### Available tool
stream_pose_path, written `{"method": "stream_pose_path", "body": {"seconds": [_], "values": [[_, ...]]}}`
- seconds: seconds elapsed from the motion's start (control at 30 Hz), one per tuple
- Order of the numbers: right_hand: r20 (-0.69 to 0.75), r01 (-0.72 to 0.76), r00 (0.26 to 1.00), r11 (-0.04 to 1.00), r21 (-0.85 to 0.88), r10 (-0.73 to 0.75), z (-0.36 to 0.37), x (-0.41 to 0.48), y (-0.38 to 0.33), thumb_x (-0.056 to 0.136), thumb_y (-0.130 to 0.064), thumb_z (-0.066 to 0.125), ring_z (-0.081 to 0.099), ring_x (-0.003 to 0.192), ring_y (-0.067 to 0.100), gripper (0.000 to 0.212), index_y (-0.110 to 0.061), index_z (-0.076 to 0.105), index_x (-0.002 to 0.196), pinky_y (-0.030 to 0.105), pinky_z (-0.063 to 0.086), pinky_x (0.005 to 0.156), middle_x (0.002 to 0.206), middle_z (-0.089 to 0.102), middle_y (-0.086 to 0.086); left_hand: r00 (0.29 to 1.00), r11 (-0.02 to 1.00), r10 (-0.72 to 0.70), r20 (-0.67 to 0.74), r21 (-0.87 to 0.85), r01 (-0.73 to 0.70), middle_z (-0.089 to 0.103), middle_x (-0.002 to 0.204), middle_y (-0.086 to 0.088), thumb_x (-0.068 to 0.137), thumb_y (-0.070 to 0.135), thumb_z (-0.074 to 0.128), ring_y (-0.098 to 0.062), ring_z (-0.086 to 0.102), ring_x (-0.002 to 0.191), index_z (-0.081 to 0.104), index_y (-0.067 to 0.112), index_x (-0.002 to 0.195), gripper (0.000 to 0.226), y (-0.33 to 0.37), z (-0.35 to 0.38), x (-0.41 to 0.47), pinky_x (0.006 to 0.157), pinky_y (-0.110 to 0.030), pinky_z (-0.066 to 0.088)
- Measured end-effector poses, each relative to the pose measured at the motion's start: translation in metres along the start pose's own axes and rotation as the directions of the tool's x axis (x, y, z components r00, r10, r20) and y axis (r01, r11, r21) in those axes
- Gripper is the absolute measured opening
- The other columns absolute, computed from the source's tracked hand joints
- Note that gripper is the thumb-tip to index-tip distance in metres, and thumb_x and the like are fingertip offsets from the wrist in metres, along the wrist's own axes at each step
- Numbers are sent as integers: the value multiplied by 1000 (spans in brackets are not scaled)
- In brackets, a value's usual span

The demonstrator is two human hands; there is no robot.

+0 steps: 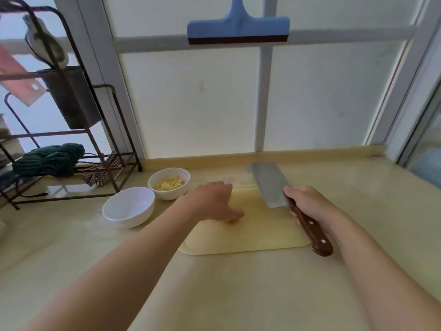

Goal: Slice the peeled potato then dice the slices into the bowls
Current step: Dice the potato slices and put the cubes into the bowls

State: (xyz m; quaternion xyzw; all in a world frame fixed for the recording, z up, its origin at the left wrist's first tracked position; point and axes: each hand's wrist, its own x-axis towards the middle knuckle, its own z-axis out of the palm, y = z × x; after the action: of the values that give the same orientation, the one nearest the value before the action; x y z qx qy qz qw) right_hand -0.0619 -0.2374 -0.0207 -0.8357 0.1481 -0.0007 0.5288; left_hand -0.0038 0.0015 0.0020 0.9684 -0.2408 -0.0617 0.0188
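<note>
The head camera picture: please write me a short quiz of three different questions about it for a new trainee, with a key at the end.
1. True or false: the far white ceramic bowl holds diced potato, and the near white ceramic bowl holds none.
2. Which hand grips the steel cleaver with the brown wooden handle? A) the left hand B) the right hand C) neither
3. Fill in: the left hand rests on the pale yellow ______ board, over a small potato piece.

Key
1. True.
2. B, the right hand.
3. Cutting.
</note>
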Motion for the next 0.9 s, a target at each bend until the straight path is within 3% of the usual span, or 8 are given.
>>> {"method": "stream_pose_path", "body": {"seconds": [0.13,0.23,0.33,0.47,0.53,0.67,0.77,0.9], "values": [[50,41,998,999,19,-41,-3,1,5,107,-32,44,45,39,18,43,-12,50,70,25,37,45,52,51,6,994,993,-71,85,105,62,59,101,1,71,68,59,-23,58,94,58,20,105,59,7,-3,12,77,-33,49],[69,61,996,997,57,-65,-5,2,10,109,-32,43,45,38,15,44,-12,49,71,22,36,42,51,51,5,996,997,-55,65,66,50,61,110,4,69,61,63,-22,58,106,58,23,116,61,9,-3,16,88,-35,49],[72,66,995,994,92,-72,-6,4,13,109,-32,43,46,38,15,42,-11,50,73,22,37,42,50,50,4,1000,997,31,7,74,-31,57,124,7,75,54,66,-20,51,117,49,30,133,65,13,-2,14,98,-32,36],[77,50,995,989,140,-62,-6,5,16,109,-31,44,45,38,16,39,-10,50,77,22,37,41,50,49,4,987,989,127,-93,90,-119,53,125,5,76,45,70,-19,49,117,42,32,136,68,19,0,15,103,-34,29],[75,34,996,984,173,-48,-7,6,16,108,-33,46,45,39,18,41,-11,50,74,26,38,45,49,49,4,980,989,147,-133,10,-147,54,119,5,81,33,70,-18,51,113,44,31,135,59,24,2,13,98,-31,35],[37,-9,999,971,241,0,-14,6,16,107,-32,49,46,38,21,46,-10,49,66,25,39,40,49,50,8,931,943,179,-319,-213,-255,54,91,6,87,13,65,-15,52,84,63,18,117,30,44,1,4,74,-28,43],[14,-13,1000,953,302,10,-19,6,17,106,-33,50,45,38,21,46,-9,48,67,24,39,39,50,48,10,862,926,220,-457,-181,-332,56,92,1,88,9,63,-20,53,81,65,11,100,12,57,12,0,73,-31,44],[40,-44,999,926,374,32,-24,5,21,108,-36,47,41,36,21,49,-8,45,68,25,37,37,52,44,12,848,935,156,-506,-201,-292,56,98,-3,90,15,63,-22,53,84,62,10,105,15,66,34,-1,71,-33,45]]}}
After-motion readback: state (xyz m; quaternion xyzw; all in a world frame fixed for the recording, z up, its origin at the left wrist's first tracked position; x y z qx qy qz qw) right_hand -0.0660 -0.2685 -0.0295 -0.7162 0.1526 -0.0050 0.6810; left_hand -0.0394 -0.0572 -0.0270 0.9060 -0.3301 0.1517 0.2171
